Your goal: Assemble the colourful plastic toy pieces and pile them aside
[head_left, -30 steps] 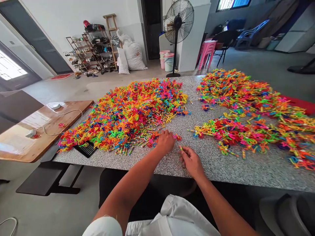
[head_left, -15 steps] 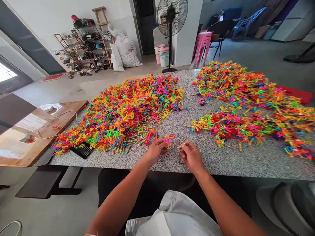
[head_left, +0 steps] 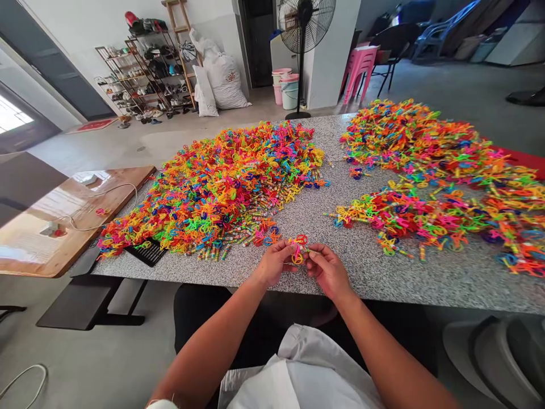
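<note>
Near the table's front edge, my left hand [head_left: 275,263] is closed on a small cluster of looped plastic pieces [head_left: 298,250] in pink, red and yellow. My right hand [head_left: 327,270] meets it from the other side, thumb and fingers pinched on a short patterned tube [head_left: 308,251], mostly covered by the fingertips. The tube's end is at the cluster; whether it sits inside a piece I cannot tell. Beyond my left hand lies a large heap of bright plastic pieces [head_left: 221,182], with many patterned tubes along its front edge.
Another heap of the same pieces [head_left: 409,136] spreads over the right side of the speckled table [head_left: 264,278]. A black slotted tray [head_left: 149,253] lies partly under the left heap. A wooden table [head_left: 97,193] stands at left, a fan [head_left: 303,57] behind.
My right hand has moved left with the patterned tube, up to the cluster in my left hand. The whole view has shifted slightly.
</note>
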`<state>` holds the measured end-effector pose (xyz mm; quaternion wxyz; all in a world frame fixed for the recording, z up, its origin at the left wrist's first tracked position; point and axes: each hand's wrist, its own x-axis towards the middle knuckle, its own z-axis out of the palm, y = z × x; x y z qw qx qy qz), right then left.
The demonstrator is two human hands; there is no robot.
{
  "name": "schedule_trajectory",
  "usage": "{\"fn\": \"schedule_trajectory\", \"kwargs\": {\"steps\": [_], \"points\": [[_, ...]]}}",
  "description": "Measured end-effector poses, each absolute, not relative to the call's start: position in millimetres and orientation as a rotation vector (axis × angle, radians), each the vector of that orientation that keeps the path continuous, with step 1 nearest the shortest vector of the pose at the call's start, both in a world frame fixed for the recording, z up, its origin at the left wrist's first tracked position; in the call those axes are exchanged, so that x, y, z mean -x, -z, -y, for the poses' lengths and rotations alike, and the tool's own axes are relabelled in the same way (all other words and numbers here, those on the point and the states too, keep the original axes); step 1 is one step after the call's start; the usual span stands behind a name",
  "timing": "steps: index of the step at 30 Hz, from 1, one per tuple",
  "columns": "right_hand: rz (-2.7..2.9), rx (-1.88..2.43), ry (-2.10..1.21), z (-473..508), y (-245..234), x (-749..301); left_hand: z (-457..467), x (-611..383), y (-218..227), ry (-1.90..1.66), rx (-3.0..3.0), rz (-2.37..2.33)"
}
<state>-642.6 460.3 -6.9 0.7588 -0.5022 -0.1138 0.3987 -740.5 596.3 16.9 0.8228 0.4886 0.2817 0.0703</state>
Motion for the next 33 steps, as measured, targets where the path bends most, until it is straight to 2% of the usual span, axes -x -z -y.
{"fn": "schedule_trajectory", "kwargs": {"steps": [9, 16, 20, 24, 27, 31, 33], "points": [[0.408, 1.198, -0.831, -453.4, 12.1, 635.9, -592.5, 738.3, -22.6, -0.191, -1.237, -0.7], [0.547, 1.421, -0.743, -446.0, 15.3, 634.5, -575.6, 730.5, 2.4, -0.348, -1.685, -0.81], [0.477, 1.582, -0.642, -437.9, 13.7, 603.5, -598.1, 725.5, -0.2, -0.344, -2.049, -0.756], [0.065, 1.312, -0.263, -436.8, 7.2, 541.9, -645.0, 724.3, -14.5, -0.488, -2.459, -0.982], [-0.022, 1.184, -0.266, -457.0, 5.9, 520.1, -664.2, 728.0, -15.7, -0.299, -2.661, -1.055], [0.404, 1.611, -0.573, -518.6, 12.7, 546.1, -659.6, 737.5, -9.6, -0.174, -2.776, -0.961], [0.767, 1.932, -0.557, -555.4, 15.3, 563.7, -654.1, 743.6, -8.9, -0.169, -2.816, -0.88]]}}
